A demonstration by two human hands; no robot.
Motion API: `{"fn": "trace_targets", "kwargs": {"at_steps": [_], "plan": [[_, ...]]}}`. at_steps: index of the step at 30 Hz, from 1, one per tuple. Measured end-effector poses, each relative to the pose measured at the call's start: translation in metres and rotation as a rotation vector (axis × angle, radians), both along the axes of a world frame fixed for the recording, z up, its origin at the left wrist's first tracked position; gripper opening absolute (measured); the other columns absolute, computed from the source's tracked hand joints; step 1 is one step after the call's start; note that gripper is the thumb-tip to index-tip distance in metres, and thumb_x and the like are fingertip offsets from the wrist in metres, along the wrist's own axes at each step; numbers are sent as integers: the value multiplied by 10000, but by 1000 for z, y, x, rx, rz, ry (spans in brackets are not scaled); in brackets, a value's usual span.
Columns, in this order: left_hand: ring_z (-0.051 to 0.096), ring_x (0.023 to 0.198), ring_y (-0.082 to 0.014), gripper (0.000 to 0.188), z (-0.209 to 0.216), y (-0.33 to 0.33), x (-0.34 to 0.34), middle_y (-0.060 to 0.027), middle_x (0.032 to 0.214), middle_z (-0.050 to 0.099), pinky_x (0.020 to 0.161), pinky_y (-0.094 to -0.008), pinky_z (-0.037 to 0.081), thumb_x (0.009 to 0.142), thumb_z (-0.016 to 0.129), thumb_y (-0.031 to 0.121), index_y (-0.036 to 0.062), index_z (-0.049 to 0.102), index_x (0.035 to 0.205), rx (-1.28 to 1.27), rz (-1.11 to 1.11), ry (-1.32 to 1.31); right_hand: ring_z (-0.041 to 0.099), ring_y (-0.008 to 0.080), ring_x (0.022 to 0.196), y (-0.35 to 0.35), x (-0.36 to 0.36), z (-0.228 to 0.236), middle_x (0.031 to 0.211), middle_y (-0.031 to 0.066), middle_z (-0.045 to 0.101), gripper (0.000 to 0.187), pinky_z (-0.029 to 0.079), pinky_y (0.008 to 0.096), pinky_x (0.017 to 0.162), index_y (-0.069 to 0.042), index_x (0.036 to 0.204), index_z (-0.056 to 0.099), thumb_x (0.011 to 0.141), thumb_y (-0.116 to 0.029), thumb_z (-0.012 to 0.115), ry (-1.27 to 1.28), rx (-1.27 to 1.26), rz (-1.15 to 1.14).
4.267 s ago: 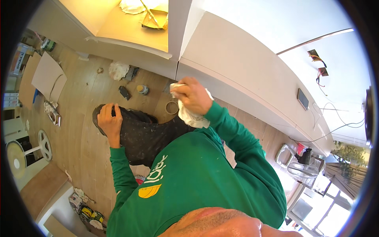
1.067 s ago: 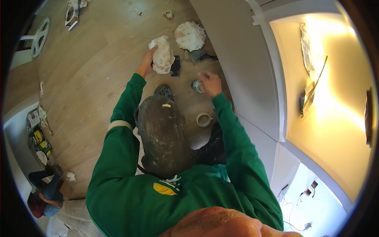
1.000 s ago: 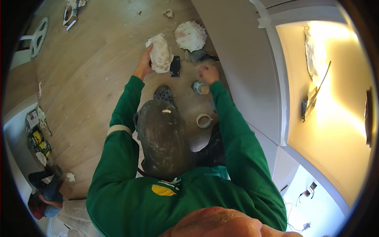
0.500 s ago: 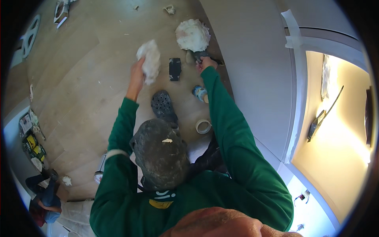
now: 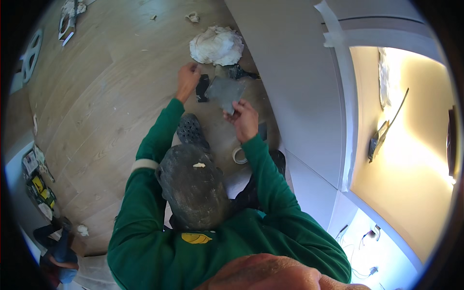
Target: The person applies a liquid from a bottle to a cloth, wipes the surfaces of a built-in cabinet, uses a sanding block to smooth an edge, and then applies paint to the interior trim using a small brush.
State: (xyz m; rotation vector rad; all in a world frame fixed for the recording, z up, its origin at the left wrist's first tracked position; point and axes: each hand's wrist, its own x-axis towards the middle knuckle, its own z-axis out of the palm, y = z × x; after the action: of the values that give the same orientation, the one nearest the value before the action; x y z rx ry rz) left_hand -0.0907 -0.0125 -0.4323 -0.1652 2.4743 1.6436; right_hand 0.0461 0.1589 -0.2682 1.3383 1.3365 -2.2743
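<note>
My right hand (image 5: pixel 244 120) grips a thin grey square sheet (image 5: pixel 226 93) by its near edge, above the floor. My left hand (image 5: pixel 188 77) is to its left, fingers curled together; whether anything is between them is hidden. Just beyond my hands lies a crumpled white fluffy wad (image 5: pixel 216 46). A small black block (image 5: pixel 202 89) is on the floor between my left hand and the sheet. Past the sheet, a black tool (image 5: pixel 238 72) lies close to the wad, partly covered. My dark clog (image 5: pixel 190 127) and dusty knee (image 5: pixel 193 188) are below my hands.
A tape roll (image 5: pixel 239 155) lies beside my right forearm. The pale panel (image 5: pixel 295 92) rises along the right, with a lit recess (image 5: pixel 401 130) beyond. Another person (image 5: pixel 59 253) is at lower left, near a green-and-yellow package (image 5: pixel 42 186). White scraps (image 5: pixel 192 17) lie on the wooden floor.
The white wad that was in my left hand is gone from it, and that hand has moved right. My right hand has drawn back toward me, now with the grey sheet in it.
</note>
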Motion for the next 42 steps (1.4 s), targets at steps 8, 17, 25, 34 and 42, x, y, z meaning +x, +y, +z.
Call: {"fn": "trace_targets", "kwargs": {"at_steps": [8, 17, 25, 34, 42], "plan": [[708, 789, -279, 302, 65, -17, 73, -163, 856, 718, 687, -377, 522, 888, 631, 258, 15, 707, 1050, 155, -217, -161, 658, 203, 850, 31, 138, 52, 1031, 99, 664, 166, 557, 353, 745, -19, 1104, 589, 949, -77, 585, 66, 72, 52], [657, 810, -394, 221, 28, 88, 50, -208, 867, 684, 710, -466, 515, 865, 627, 217, 32, 663, 981, -211, -786, 419, 654, 211, 866, 97, 309, 118, 959, 85, 669, 331, 529, 339, 680, 7, 1208, 586, 915, -144, 564, -205, 213, -132], [679, 800, -184, 263, 86, -18, 96, -127, 912, 724, 744, -331, 526, 917, 667, 191, -13, 691, 1082, 185, -95, -61, 653, 245, 718, 146, 245, -53, 721, 116, 687, 280, 476, 400, 685, 18, 803, 739, 850, -217, 595, -184, 813, 173], [663, 1043, -218, 436, 274, -126, 292, -119, 1177, 684, 898, -338, 532, 1016, 491, 344, 0, 612, 1254, 815, 454, -607, 570, 385, 1231, 149, 180, -183, 1356, 249, 552, 1027, 464, 440, 1045, 53, 1392, 431, 648, -502, 869, -431, 1109, 531], [588, 1070, -168, 393, 112, -203, 342, -69, 1197, 646, 971, -339, 450, 1024, 486, 390, 63, 619, 1198, 867, 367, -510, 584, 394, 1208, 171, 177, -209, 1333, 294, 550, 1095, 479, 461, 1027, 72, 1399, 354, 643, -523, 877, -691, 855, 883]]}}
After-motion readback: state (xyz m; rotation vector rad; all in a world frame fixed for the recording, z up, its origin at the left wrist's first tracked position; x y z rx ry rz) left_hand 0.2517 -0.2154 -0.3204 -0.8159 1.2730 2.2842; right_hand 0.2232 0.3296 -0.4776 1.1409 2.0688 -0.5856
